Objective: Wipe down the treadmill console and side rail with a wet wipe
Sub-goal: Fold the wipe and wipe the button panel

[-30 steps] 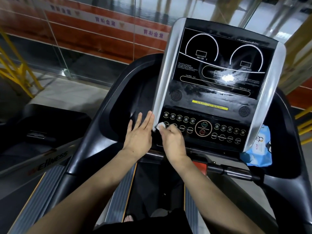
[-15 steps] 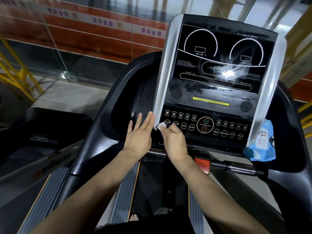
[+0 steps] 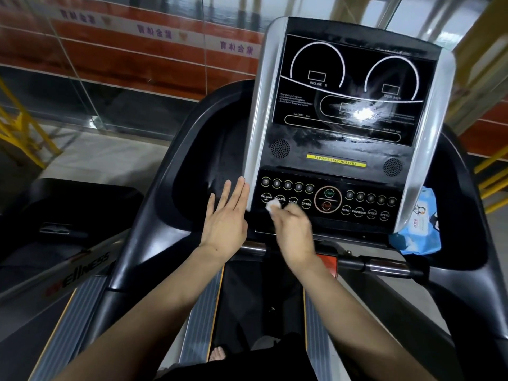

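Note:
The treadmill console [image 3: 343, 127] is a black panel with silver side strips and a row of round buttons along its lower part. My right hand [image 3: 292, 229] presses a small bunched white wet wipe [image 3: 272, 206] onto the left buttons, near the INCLINE keys. My left hand [image 3: 226, 218] lies flat with fingers straight against the console's lower left silver edge. The dark left side rail [image 3: 137, 243] curves down from the console. The screen shows wet streaks and a bright glare spot.
A blue pack of wet wipes [image 3: 417, 229] sits in the right tray beside the console. A chrome handlebar [image 3: 384, 264] runs below the console. Another treadmill [image 3: 68, 215] stands to the left. A glass wall and yellow railing [image 3: 22, 125] lie beyond.
My right hand has slid the wipe a little to the right across the lower left buttons. The left hand stays flat at the console's edge. The camera has shifted slightly.

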`<state>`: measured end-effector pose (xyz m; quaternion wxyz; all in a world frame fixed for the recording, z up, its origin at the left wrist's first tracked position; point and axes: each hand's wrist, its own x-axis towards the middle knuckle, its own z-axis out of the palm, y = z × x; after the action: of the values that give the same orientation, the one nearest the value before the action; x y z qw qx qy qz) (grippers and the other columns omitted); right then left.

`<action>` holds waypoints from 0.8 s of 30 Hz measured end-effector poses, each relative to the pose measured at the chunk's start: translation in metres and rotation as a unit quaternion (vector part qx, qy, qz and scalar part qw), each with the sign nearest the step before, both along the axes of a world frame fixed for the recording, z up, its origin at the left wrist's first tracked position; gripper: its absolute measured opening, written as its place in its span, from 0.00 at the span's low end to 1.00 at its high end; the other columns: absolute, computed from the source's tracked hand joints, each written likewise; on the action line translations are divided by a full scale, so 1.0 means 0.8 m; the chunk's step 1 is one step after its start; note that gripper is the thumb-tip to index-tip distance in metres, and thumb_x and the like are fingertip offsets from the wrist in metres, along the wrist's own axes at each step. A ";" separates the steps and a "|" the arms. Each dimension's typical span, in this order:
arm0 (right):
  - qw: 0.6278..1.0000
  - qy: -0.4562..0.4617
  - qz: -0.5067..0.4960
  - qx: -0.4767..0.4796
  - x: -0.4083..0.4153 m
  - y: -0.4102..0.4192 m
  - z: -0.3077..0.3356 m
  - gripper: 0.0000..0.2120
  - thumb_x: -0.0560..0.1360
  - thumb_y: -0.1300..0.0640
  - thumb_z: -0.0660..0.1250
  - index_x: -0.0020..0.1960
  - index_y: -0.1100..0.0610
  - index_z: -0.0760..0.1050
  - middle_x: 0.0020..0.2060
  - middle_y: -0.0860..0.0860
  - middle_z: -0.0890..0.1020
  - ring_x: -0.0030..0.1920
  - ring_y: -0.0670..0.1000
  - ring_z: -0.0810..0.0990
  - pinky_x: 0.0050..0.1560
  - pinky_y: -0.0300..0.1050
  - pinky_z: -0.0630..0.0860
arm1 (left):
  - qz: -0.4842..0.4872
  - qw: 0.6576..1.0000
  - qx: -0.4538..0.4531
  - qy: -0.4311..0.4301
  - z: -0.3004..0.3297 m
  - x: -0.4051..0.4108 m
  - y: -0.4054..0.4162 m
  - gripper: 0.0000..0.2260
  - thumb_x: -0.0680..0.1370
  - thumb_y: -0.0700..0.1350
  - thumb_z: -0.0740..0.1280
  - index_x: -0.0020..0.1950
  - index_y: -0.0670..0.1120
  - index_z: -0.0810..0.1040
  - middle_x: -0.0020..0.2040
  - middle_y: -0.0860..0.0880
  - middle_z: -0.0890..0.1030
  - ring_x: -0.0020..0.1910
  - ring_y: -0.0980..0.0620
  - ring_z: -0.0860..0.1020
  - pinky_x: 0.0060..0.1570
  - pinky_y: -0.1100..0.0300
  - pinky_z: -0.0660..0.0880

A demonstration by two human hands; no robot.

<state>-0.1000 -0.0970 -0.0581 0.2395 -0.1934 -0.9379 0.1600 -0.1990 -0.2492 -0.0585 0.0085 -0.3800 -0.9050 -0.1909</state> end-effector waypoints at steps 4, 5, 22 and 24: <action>0.989 0.034 -0.144 -0.028 0.058 0.060 -0.004 0.10 0.81 0.61 0.71 0.43 0.63 0.85 0.35 0.51 0.76 0.31 0.51 0.73 0.37 0.47 0.81 | -0.021 1.000 0.008 0.015 -0.001 0.007 0.011 0.37 0.81 0.40 0.60 0.85 0.47 0.42 0.85 0.52 0.40 0.84 0.47 0.39 0.82 0.41 0.47; 0.987 0.036 -0.153 -0.025 0.060 0.061 -0.004 0.09 0.81 0.62 0.71 0.44 0.64 0.86 0.35 0.53 0.76 0.31 0.49 0.72 0.36 0.49 0.81 | -0.022 1.000 0.006 0.011 -0.002 0.007 0.012 0.38 0.81 0.40 0.60 0.85 0.47 0.41 0.85 0.51 0.39 0.84 0.47 0.38 0.83 0.41 0.46; 0.975 0.095 -0.183 -0.079 0.033 0.057 0.012 0.08 0.82 0.61 0.70 0.50 0.64 0.86 0.39 0.53 0.75 0.31 0.46 0.70 0.40 0.43 0.78 | 0.002 1.000 0.006 0.023 0.011 0.010 0.016 0.36 0.82 0.43 0.60 0.85 0.46 0.44 0.85 0.51 0.39 0.84 0.47 0.40 0.83 0.42 0.48; 0.983 0.089 -0.133 -0.089 -0.003 0.028 0.022 0.09 0.83 0.61 0.66 0.51 0.62 0.84 0.41 0.52 0.75 0.35 0.45 0.70 0.45 0.38 0.77 | 0.008 1.000 -0.002 0.023 0.014 0.008 0.018 0.37 0.81 0.43 0.60 0.85 0.46 0.43 0.85 0.51 0.38 0.84 0.47 0.39 0.83 0.42 0.48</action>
<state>-0.1021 -0.0745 -0.0403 0.3227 -0.3219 -0.8610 0.2257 -0.1927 -0.2352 -0.0477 0.0301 -0.3771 -0.9079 -0.1805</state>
